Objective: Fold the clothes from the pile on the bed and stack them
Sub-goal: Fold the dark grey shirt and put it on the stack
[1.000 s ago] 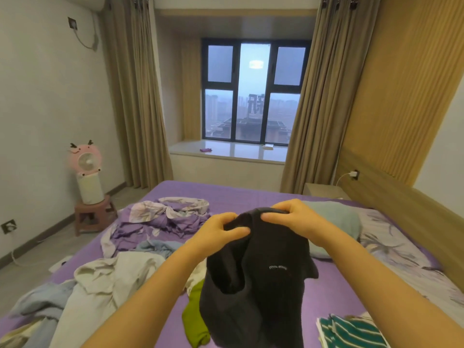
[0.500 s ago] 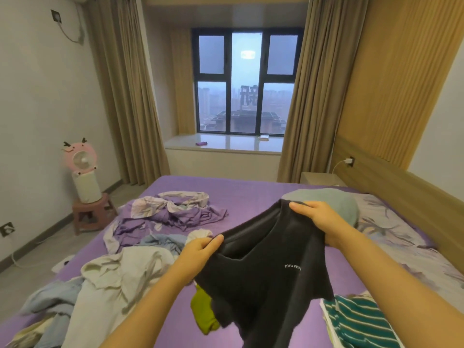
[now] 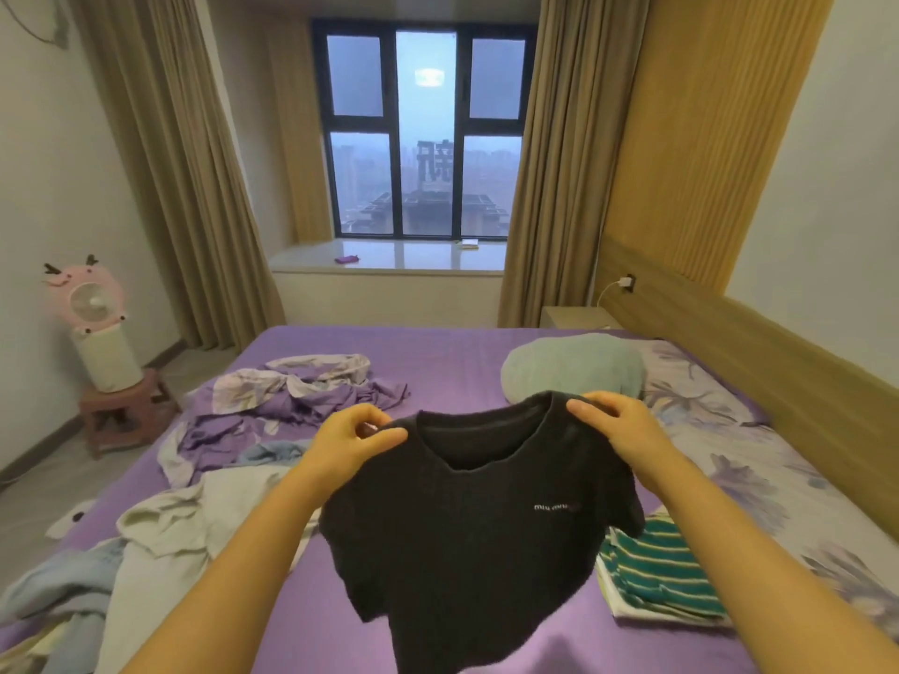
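Observation:
A black T-shirt (image 3: 467,542) with small white lettering on its chest hangs spread out in the air above the purple bed (image 3: 438,362). My left hand (image 3: 355,442) pinches its left shoulder and my right hand (image 3: 613,425) grips its right shoulder, so the neckline sits between them. The pile of unfolded clothes (image 3: 160,532), in cream, light blue and purple, lies to the left. A folded green-and-white striped garment (image 3: 656,571) rests on the bed at the right, partly behind the shirt.
A crumpled purple floral sheet (image 3: 292,396) lies at mid-left on the bed. A pale green pillow (image 3: 574,367) and floral pillows (image 3: 729,459) line the wooden headboard (image 3: 778,352) on the right. A pink fan (image 3: 90,304) stands on a stool by the left wall.
The bunched shirt has been opened out flat between my hands, which moved apart to its shoulders. The green garment under it is now hidden.

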Motion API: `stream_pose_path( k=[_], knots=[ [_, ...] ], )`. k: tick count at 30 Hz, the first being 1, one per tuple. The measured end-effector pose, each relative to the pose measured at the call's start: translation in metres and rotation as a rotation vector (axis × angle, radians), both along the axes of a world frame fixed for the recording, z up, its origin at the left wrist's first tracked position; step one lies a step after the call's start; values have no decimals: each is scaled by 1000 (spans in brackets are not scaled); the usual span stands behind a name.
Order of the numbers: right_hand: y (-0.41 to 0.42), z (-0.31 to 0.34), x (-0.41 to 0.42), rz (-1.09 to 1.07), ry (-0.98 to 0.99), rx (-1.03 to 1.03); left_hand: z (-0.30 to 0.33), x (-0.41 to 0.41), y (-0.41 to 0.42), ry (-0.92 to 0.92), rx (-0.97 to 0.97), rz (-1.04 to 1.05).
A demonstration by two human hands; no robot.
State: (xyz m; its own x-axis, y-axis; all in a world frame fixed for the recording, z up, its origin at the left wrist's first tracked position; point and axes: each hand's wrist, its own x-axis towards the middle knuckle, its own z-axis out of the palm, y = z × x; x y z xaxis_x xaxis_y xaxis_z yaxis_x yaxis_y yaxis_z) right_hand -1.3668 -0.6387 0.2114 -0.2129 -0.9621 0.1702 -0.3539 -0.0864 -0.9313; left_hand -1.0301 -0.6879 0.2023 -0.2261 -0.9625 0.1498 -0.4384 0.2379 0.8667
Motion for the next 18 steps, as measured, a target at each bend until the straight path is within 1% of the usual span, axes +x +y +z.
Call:
stream_pose_path(
  k=[4, 6, 8, 11, 15, 18],
  knots=[
    [26, 6, -2, -40, 242, -135, 1, -9, 18, -99, -174, 121],
    [39, 8, -5, -48, 322, -188, 3, -11, 32, -152, -271, 167],
    [54, 7, -8, -33, 345, -210, 5, -13, 47, -168, -342, 186],
    [83, 4, -14, 2, 355, -203, 3, -17, 78, -170, -399, 207],
    [124, -13, -21, 72, 350, -184, -17, -22, 125, -232, -397, 231],
    [144, -28, -20, 84, 343, -172, -31, -23, 152, -231, -379, 253]
  ],
)
